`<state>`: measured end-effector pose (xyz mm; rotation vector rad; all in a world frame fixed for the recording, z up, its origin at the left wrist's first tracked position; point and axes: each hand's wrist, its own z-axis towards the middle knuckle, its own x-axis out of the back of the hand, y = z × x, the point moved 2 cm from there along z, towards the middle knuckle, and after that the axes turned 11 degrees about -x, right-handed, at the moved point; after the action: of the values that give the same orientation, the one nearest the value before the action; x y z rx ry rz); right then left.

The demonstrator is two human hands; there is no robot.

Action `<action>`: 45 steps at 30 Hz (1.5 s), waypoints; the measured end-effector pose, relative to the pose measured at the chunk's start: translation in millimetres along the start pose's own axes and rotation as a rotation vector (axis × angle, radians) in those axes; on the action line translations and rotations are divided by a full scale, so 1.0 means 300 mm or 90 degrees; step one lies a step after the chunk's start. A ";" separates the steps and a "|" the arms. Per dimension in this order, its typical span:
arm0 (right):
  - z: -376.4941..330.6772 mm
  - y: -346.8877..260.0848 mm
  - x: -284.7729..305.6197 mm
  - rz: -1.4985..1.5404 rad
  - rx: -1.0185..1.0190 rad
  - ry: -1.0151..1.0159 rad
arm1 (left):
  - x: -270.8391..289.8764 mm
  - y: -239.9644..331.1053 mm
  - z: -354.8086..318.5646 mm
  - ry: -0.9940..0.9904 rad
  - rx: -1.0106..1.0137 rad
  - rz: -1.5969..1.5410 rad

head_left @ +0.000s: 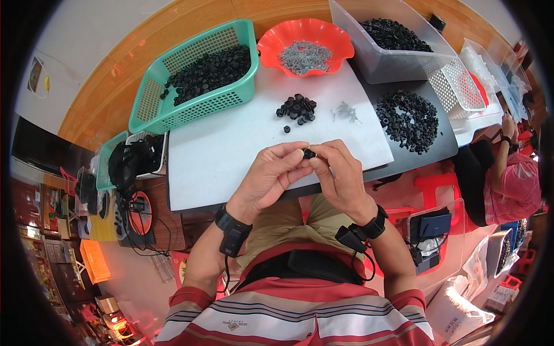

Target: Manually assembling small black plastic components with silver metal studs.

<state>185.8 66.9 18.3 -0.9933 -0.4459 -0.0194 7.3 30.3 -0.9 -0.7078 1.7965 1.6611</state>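
Close together over the near edge of the white sheet (219, 155), my two hands meet at a small black knob-like part (309, 154). My left hand (276, 170) pinches it between thumb and forefinger. The fingertips of my right hand (337, 173) press against its other side; whether they also hold a thin pin is too small to tell. Just beyond my hands lies a small pile of black knob-like parts (297, 108), with a single one (287, 129) nearer me. A little heap of thin metal pins (345, 112) is to its right.
At the back stand a green basket (193, 106) of black parts, a red scalloped bowl (306, 32) of metal pins and a clear bin (398, 66) of black pieces. More black pieces (407, 121) lie on the dark board at right. Another person (513, 184) sits at far right.
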 end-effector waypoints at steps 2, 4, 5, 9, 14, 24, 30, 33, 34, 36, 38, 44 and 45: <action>0.001 0.004 -0.002 0.001 -0.001 -0.005 | -0.002 -0.001 -0.003 -0.002 -0.001 0.011; 0.001 0.007 -0.001 0.007 -0.002 -0.004 | -0.005 -0.004 -0.005 -0.002 -0.012 0.031; 0.002 0.007 0.000 0.007 -0.002 -0.005 | -0.008 -0.004 -0.006 -0.002 -0.012 0.031; -0.003 0.006 0.001 0.071 -0.026 0.004 | -0.025 0.002 -0.008 0.004 -0.022 0.057; -0.011 0.007 0.005 0.117 -0.061 0.010 | -0.034 0.003 -0.011 0.002 -0.031 0.074; -0.026 0.018 0.007 0.008 0.070 0.071 | -0.039 -0.023 -0.018 0.015 -0.058 0.090; -0.040 0.032 0.006 -0.026 0.112 0.085 | -0.048 -0.036 -0.026 0.027 -0.071 0.105; -0.046 0.038 0.007 -0.041 0.134 0.092 | -0.051 -0.043 -0.027 0.024 -0.075 0.104; -0.047 0.039 0.007 -0.050 0.143 0.096 | -0.053 -0.044 -0.027 0.022 -0.078 0.104; -0.048 0.041 0.007 -0.060 0.150 0.099 | -0.055 -0.045 -0.028 0.023 -0.079 0.104; -0.050 0.044 0.005 -0.069 0.157 0.102 | -0.055 -0.047 -0.028 0.023 -0.080 0.104; -0.058 0.050 0.000 -0.083 0.165 0.115 | -0.054 -0.054 -0.026 0.023 -0.084 0.103; -0.057 0.047 0.002 -0.076 0.156 0.109 | -0.056 -0.052 -0.026 0.024 -0.084 0.116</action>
<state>195.4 61.0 -0.6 -0.7160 -0.3411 -0.1530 29.5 21.2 1.0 -0.6517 1.8381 1.9119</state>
